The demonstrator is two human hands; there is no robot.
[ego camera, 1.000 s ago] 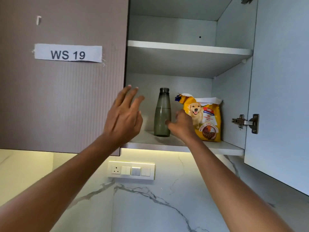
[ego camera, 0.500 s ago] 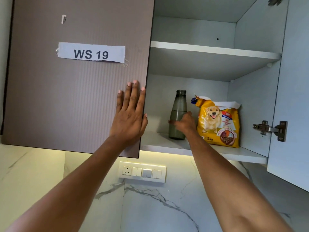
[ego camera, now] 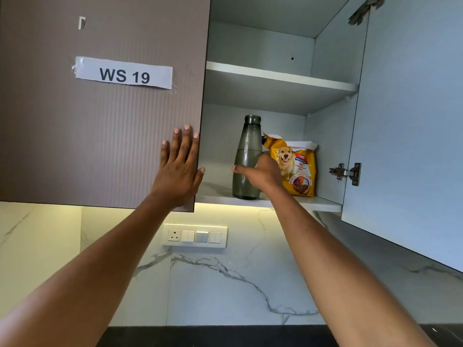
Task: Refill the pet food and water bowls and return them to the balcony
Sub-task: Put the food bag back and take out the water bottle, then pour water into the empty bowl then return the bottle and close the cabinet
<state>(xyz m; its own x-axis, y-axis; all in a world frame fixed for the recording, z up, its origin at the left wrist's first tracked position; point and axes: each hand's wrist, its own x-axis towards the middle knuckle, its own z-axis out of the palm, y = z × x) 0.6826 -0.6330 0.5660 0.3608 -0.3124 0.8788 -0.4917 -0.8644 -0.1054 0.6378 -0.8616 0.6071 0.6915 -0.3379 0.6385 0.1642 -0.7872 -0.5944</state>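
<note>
My left hand (ego camera: pixel 179 171) lies flat with straight fingers on the closed door (ego camera: pixel 100 134), well to the left of my grip and holding nothing. My right hand (ego camera: pixel 263 172) reaches into the cupboard and takes the water bottle (ego camera: pixel 248 136) low on its body. The thumb lies across the front, and the other fingers go round the far side, out of my sight.

The bottle stands upright on the lower shelf (ego camera: pixel 320 202), with its base just below my grip and its neck well above. It looks hard and smooth, so I judge it may slip. The water line shows just above my hand, so it should have some weight, carried low. Holding the broad lower body seems right, and I mean to keep it upright, since I cannot tell whether it is capped.

Just right of my grip, close behind my knuckles, stands the dog food bag (ego camera: pixel 298 169). It looks soft and crumpled with a loose top, so it is best gripped round the middle or held from beneath.

Above and beyond my grip the upper shelf (ego camera: pixel 275 76) shows only its underside.
</note>
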